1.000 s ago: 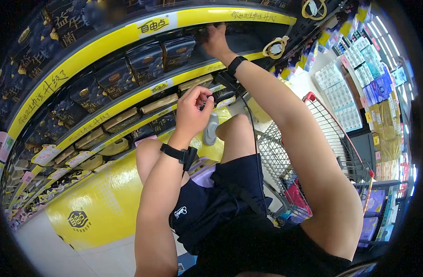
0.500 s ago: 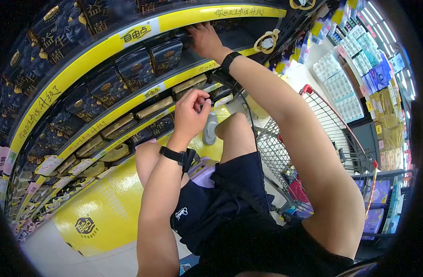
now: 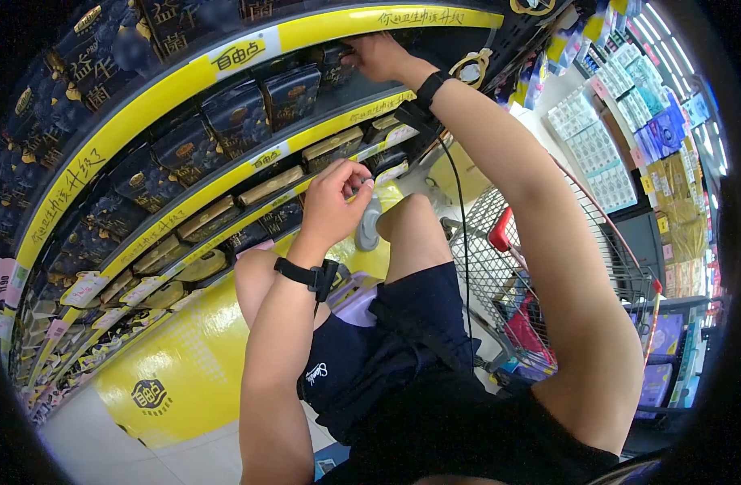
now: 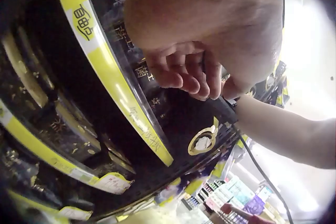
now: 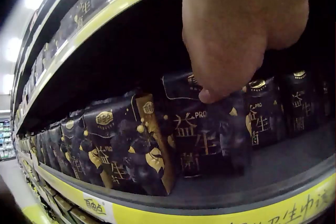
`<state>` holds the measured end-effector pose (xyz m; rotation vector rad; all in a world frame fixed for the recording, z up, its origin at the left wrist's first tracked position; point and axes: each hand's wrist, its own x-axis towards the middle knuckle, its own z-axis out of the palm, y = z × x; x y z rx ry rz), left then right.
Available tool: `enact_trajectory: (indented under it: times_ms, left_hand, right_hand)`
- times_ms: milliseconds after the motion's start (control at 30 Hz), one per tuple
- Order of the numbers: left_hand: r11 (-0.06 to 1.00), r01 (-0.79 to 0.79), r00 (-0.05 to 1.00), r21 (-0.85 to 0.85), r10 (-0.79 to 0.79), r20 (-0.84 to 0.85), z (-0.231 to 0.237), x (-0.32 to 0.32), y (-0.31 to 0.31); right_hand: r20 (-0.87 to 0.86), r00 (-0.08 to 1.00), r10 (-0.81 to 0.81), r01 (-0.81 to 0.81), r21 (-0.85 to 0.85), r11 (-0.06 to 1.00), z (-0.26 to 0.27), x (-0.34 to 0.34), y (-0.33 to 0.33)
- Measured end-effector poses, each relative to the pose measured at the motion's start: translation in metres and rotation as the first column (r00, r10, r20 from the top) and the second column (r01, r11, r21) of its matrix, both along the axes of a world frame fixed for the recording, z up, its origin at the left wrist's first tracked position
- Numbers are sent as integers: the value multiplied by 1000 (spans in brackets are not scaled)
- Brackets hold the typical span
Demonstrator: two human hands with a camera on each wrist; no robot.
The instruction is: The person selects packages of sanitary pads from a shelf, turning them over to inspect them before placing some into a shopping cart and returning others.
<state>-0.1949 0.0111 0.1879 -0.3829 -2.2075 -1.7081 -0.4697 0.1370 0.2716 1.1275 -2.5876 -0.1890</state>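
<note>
In the right wrist view, my right hand (image 5: 241, 35) pinches the top edge of a dark package (image 5: 199, 140) with gold characters, standing on a shelf (image 5: 273, 182). The far fingers are hidden behind it. The head view has this right hand (image 3: 380, 56) under the upper yellow shelf strip, with the package (image 3: 336, 66) at its fingertips. My left hand (image 3: 334, 202) hangs in front of the lower shelves, fingers loosely curled and holding nothing. Seen from its own wrist, the left hand (image 4: 210, 29) has its fingers bent toward the palm.
More dark packages (image 3: 235, 113) line the shelf to the left. Yellow strips (image 3: 249, 52) edge the shelves. A wire shopping cart (image 3: 500, 279) stands by my right side, and a cable (image 3: 465, 226) hangs from the right wrist. Yellow sheeting (image 3: 176, 364) covers the floor by the shelves.
My right hand reached deeper left into the shelf, then drew back right. A dark package now shows beside its fingers, next to the row. The left hand has stayed nearly still.
</note>
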Motion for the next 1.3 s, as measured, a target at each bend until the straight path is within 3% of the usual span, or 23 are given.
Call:
enact_trajectory:
  times_ms: [67,167,267,400,500,567,633,733,800,900,1000,1100,1200,1300]
  left_hand:
    - [999,20,1000,-25,-20,-3,0,-1,0]
    - [995,55,998,-81,-53,31,0,-1,0]
    - [977,104,993,-184,-91,77,2,1,1]
    - [956,155,986,-248,-135,96,-3,1,2]
    - [950,165,985,-265,-145,93,-3,0,0]
    - [950,166,985,-265,-145,96,-3,1,0]
    - [952,168,984,-256,-146,102,-2,2,-1]
    - [948,169,984,-269,-145,107,-1,3,-1]
    - [945,175,983,-276,-151,106,0,2,-2]
    - [945,179,982,-274,-156,103,0,2,-2]
    - [946,179,982,-271,-156,103,0,2,0]
    - [942,178,983,-285,-154,104,-1,1,0]
    - [940,175,983,-292,-149,106,-1,1,0]
    - [940,170,983,-295,-144,110,1,2,-2]
  right_hand:
    - [-21,998,61,-61,12,998,1,-7,2]
    - [190,981,41,-62,102,993,9,-16,-1]
    - [307,941,140,-116,-97,989,6,-27,0]
    - [151,989,-6,-16,142,990,10,-16,-13]
    - [171,985,-36,18,107,994,-7,-31,-15]
    - [56,998,-8,-12,331,944,-22,-46,-14]
    - [8,1000,-8,4,399,917,-20,-41,-16]
    - [18,999,-38,33,218,975,-30,-46,-16]
    - [-1,1000,-6,6,12,1000,-48,-64,-17]
    - [69,993,-98,78,246,966,-14,-23,-32]
    - [8,1000,24,-25,109,994,-23,-23,-31]
    - [29,999,-38,42,-132,990,-30,-23,-40]
    - [3,1000,-28,28,-152,988,-32,-24,-42]
    - [92,994,-61,61,5,998,-28,-27,-45]
